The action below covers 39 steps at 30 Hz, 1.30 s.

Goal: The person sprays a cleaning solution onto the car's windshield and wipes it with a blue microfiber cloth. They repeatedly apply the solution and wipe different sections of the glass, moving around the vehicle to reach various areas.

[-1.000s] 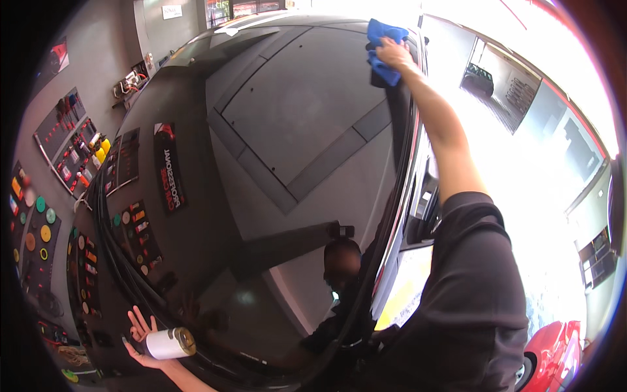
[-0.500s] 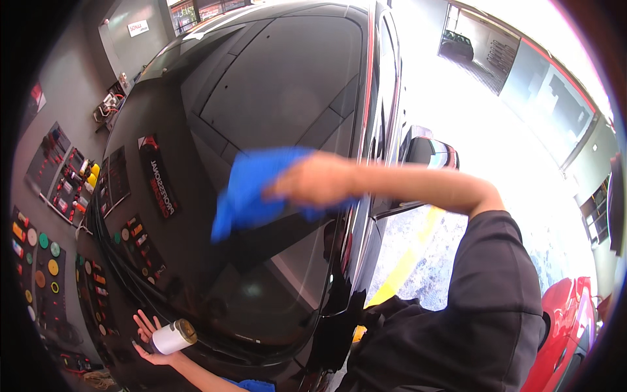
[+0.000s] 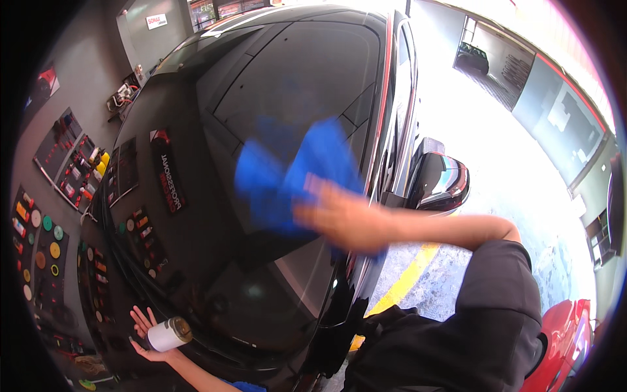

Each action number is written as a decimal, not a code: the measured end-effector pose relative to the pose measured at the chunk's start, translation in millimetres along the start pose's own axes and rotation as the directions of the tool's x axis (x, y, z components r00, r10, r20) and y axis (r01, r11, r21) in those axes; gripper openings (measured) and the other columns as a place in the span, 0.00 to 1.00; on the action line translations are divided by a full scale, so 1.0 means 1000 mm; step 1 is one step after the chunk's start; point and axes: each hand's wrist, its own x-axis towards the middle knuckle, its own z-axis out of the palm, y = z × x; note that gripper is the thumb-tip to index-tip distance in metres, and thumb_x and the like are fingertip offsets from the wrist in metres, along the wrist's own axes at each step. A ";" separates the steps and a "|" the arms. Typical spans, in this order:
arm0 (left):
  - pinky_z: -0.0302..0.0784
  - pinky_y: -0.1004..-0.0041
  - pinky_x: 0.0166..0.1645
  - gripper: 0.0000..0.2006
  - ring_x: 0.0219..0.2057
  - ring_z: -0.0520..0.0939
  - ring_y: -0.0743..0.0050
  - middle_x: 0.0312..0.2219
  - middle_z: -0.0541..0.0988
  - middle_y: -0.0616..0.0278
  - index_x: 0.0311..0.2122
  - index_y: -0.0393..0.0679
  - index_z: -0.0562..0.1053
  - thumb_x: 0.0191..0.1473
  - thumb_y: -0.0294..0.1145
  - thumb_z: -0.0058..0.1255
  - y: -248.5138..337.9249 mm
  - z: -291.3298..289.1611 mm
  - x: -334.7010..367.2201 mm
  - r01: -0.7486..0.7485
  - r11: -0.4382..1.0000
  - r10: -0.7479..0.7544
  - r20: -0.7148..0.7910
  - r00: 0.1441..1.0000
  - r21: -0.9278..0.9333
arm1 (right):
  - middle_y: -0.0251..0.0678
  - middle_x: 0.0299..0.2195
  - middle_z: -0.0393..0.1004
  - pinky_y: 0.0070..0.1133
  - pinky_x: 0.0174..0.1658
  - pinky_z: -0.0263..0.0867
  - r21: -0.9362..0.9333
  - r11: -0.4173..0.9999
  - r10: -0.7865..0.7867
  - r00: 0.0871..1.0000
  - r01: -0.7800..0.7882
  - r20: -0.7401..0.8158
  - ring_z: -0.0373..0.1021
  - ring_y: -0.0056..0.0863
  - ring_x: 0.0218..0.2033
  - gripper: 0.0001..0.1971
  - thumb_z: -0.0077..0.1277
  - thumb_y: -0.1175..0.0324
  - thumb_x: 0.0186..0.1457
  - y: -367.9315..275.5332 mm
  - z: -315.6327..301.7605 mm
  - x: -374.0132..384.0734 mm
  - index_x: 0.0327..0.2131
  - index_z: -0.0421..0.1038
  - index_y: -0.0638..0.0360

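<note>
A bright blue cloth (image 3: pixel 326 153), blurred by motion, is in my right hand (image 3: pixel 343 219); it fans out over the dark windshield (image 3: pixel 287 85) of a black car. I cannot tell how much of the cloth touches the glass. At the lower left, my left hand (image 3: pixel 145 336) holds a bottle (image 3: pixel 168 334) with a white label, tipped on its side, its base toward the car. The fingers of this hand are partly spread around the bottle's neck end. Another blue cloth (image 3: pixel 245 387) shows at the lower edge beside my left forearm.
A black side mirror (image 3: pixel 441 179) sticks out right of the windshield. Wall boards with polishing pads and bottles (image 3: pixel 42 242) stand at the left, mirrored in the car's dark surface. A yellow floor line (image 3: pixel 405 277) runs beside the car; a red car (image 3: pixel 562 346) stands at the lower right.
My right hand has swung down and slightly right, toward the windshield's near side edge, and the blue cloth has flared upward. The left hand still holds the bottle. The view has shifted a little.
</note>
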 end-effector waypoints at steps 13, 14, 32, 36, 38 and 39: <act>0.27 0.44 0.77 0.27 0.76 0.41 0.46 0.71 0.53 0.38 0.53 0.28 0.75 0.66 0.44 0.35 -0.015 -0.011 0.006 0.086 0.995 -0.089 0.065 0.994 0.042 | 0.55 0.62 0.65 0.51 0.71 0.46 -0.567 0.623 0.480 0.836 -0.538 -0.266 0.58 0.52 0.67 0.21 0.44 0.56 0.65 0.132 -0.006 0.019 0.50 0.76 0.62; 0.27 0.44 0.77 0.27 0.76 0.41 0.45 0.71 0.53 0.37 0.52 0.28 0.75 0.66 0.44 0.35 -0.002 -0.010 0.001 0.069 0.996 -0.072 0.049 0.996 0.060 | 0.53 0.62 0.65 0.51 0.72 0.44 -0.493 0.759 0.468 0.883 -0.425 -0.041 0.55 0.53 0.69 0.25 0.45 0.55 0.65 0.047 -0.025 0.032 0.56 0.71 0.67; 0.32 0.41 0.76 0.26 0.75 0.47 0.44 0.68 0.57 0.32 0.45 0.26 0.76 0.66 0.45 0.37 0.014 0.008 0.003 0.032 0.994 -0.019 -0.120 0.993 0.107 | 0.47 0.61 0.68 0.42 0.70 0.51 0.020 0.999 0.043 0.996 -0.041 -0.077 0.61 0.44 0.66 0.27 0.45 0.52 0.66 0.128 0.017 0.136 0.62 0.66 0.58; 0.30 0.40 0.76 0.24 0.75 0.45 0.42 0.69 0.56 0.32 0.45 0.26 0.74 0.66 0.43 0.37 -0.006 -0.009 0.009 0.038 0.997 -0.030 -0.111 0.993 0.062 | 0.43 0.61 0.70 0.40 0.68 0.57 0.054 0.998 -0.022 0.992 0.029 -0.128 0.59 0.47 0.68 0.27 0.49 0.53 0.64 0.102 0.000 0.082 0.63 0.67 0.53; 0.30 0.40 0.76 0.23 0.75 0.45 0.42 0.69 0.56 0.31 0.45 0.27 0.73 0.67 0.43 0.37 0.011 -0.002 0.005 0.043 0.997 -0.038 -0.075 0.996 0.068 | 0.42 0.60 0.71 0.39 0.66 0.62 0.085 0.991 0.113 0.991 -0.107 -0.068 0.61 0.48 0.67 0.26 0.50 0.54 0.63 0.131 -0.021 0.077 0.63 0.67 0.50; 0.30 0.40 0.76 0.23 0.75 0.44 0.42 0.68 0.56 0.30 0.44 0.27 0.73 0.67 0.42 0.37 0.019 0.001 0.003 0.041 0.996 -0.035 -0.075 0.997 0.081 | 0.42 0.61 0.71 0.40 0.62 0.66 0.116 0.940 0.327 0.944 -0.322 -0.032 0.64 0.46 0.64 0.28 0.48 0.52 0.64 0.186 -0.034 0.080 0.64 0.65 0.48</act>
